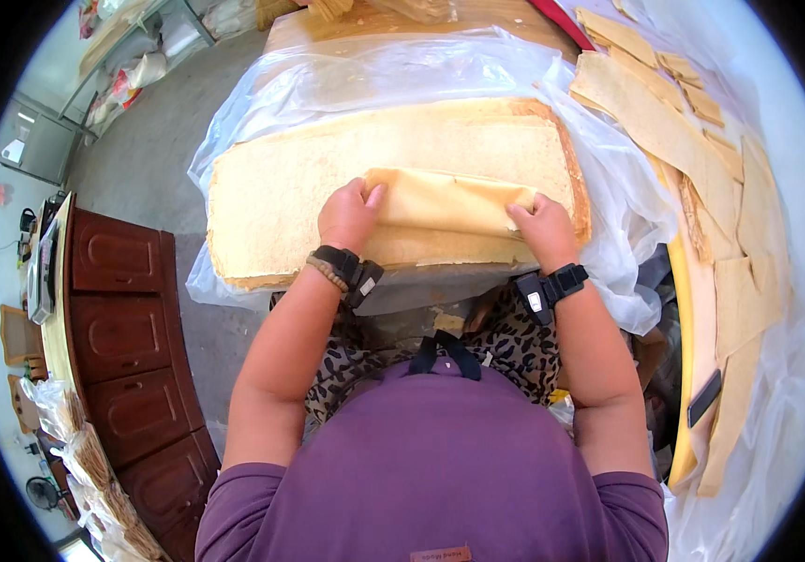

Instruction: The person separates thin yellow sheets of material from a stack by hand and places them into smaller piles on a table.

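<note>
Between my two hands a tan, flexible sheet (445, 200) is folded or rolled over on itself. My left hand (352, 214) pinches its left end, thumb on top; my right hand (545, 226) pinches the right end the same way. The folded sheet lies on the near part of a wide stack of pale tan sheets (283, 204), whose right edges look darker brown and rough. Clear plastic film (402, 70) is spread under and around the stack. What the sheets are made of I cannot tell. The fingers beneath the folded sheet are hidden.
Flat tan pieces (655, 133) lie over a long surface at right, with a phone (705, 398) by its yellow edge. Dark red wooden cabinets (121, 253) stand at left, plastic-bagged bundles (90, 456) beside them. A shelf (111, 63) holds bags at upper left.
</note>
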A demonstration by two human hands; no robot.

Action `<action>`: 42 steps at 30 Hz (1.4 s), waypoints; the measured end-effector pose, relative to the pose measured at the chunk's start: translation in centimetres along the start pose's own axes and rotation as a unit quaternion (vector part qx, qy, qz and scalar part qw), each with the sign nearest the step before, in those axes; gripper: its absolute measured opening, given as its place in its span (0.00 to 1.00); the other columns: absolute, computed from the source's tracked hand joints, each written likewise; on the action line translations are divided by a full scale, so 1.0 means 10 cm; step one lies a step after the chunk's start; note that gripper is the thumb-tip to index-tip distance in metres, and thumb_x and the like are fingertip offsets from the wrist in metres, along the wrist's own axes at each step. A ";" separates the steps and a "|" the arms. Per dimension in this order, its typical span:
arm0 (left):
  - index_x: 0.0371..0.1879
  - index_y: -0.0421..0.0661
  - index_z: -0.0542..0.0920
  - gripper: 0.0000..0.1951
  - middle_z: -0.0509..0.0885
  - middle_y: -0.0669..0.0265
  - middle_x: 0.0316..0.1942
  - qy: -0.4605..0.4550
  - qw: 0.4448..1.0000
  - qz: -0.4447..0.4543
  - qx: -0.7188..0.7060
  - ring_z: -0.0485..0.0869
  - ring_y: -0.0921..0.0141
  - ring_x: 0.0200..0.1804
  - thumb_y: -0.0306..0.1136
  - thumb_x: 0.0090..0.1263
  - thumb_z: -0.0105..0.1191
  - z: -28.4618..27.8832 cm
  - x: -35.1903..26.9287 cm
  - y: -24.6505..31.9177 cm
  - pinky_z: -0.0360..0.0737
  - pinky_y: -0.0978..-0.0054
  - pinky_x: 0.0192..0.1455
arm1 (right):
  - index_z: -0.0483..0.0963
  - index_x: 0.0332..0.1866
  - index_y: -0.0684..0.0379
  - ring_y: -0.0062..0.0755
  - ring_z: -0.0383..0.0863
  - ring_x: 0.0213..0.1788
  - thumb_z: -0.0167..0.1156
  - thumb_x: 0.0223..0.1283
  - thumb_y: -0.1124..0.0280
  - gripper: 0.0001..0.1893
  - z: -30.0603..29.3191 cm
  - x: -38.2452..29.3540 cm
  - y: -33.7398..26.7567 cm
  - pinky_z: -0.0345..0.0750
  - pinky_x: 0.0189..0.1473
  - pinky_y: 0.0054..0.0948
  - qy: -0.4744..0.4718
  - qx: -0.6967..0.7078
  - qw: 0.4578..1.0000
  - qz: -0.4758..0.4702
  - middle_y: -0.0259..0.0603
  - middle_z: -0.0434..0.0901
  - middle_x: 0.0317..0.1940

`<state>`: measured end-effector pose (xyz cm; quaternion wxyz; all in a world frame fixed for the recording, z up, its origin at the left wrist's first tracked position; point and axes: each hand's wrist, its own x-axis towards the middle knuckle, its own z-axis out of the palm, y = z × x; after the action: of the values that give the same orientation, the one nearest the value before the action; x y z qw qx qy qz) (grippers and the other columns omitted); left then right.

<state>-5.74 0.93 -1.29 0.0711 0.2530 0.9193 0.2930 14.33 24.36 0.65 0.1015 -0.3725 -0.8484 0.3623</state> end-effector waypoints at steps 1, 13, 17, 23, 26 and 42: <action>0.29 0.43 0.79 0.20 0.83 0.51 0.24 0.044 0.998 0.016 0.031 0.83 0.50 0.32 0.50 0.71 0.56 0.01 -0.02 0.04 0.78 0.55 0.35 | 0.80 0.36 0.67 0.50 0.84 0.33 0.64 0.58 0.57 0.19 0.02 0.01 0.00 0.78 0.38 0.42 0.010 -0.015 1.000 -0.001 0.56 0.83 0.29; 0.74 0.53 0.66 0.38 0.62 0.61 0.78 -0.075 0.919 0.336 0.194 0.54 0.56 0.81 0.61 0.69 0.54 0.21 -0.25 0.51 0.48 0.53 0.81 | 0.78 0.45 0.63 0.52 0.84 0.43 0.65 0.59 0.54 0.21 -0.07 -0.02 -0.30 0.78 0.47 0.45 0.024 -0.125 0.991 0.031 0.54 0.84 0.39; 0.75 0.54 0.65 0.39 0.61 0.62 0.78 -0.060 0.918 0.334 0.205 0.52 0.55 0.81 0.63 0.69 0.52 0.26 -0.26 0.45 0.48 0.52 0.81 | 0.70 0.68 0.53 0.47 0.69 0.71 0.63 0.62 0.47 0.33 0.23 -0.15 -0.41 0.63 0.71 0.49 0.255 -0.270 0.884 -0.285 0.48 0.72 0.68; 0.75 0.52 0.64 0.40 0.59 0.59 0.79 -0.073 0.918 0.331 0.204 0.51 0.55 0.81 0.63 0.68 0.53 0.12 -0.16 0.27 0.48 0.52 0.81 | 0.62 0.76 0.48 0.53 0.47 0.81 0.55 0.63 0.36 0.41 0.43 -0.13 -0.14 0.44 0.79 0.56 0.022 -0.308 0.911 -0.272 0.45 0.57 0.78; 0.75 0.51 0.64 0.40 0.59 0.58 0.79 -0.085 0.931 0.300 0.190 0.51 0.56 0.81 0.60 0.69 0.54 0.00 -0.10 0.12 0.47 0.54 0.82 | 0.62 0.76 0.50 0.57 0.45 0.81 0.56 0.61 0.35 0.43 0.43 -0.09 -0.05 0.43 0.79 0.58 0.031 -0.313 0.905 -0.284 0.46 0.54 0.79; 0.41 0.44 0.84 0.11 0.86 0.55 0.31 -0.014 0.966 0.179 -0.183 0.85 0.60 0.32 0.38 0.70 0.59 -0.80 1.16 -0.11 0.81 0.65 0.39 | 0.75 0.60 0.69 0.30 0.83 0.52 0.57 0.70 0.78 0.16 -0.39 -0.31 0.41 0.78 0.58 0.29 0.198 0.206 0.956 -0.063 0.43 0.84 0.50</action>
<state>-18.43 2.04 4.85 0.0755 0.4006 0.7885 0.4606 20.55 26.17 0.90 0.3643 -0.3536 -0.7398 0.4416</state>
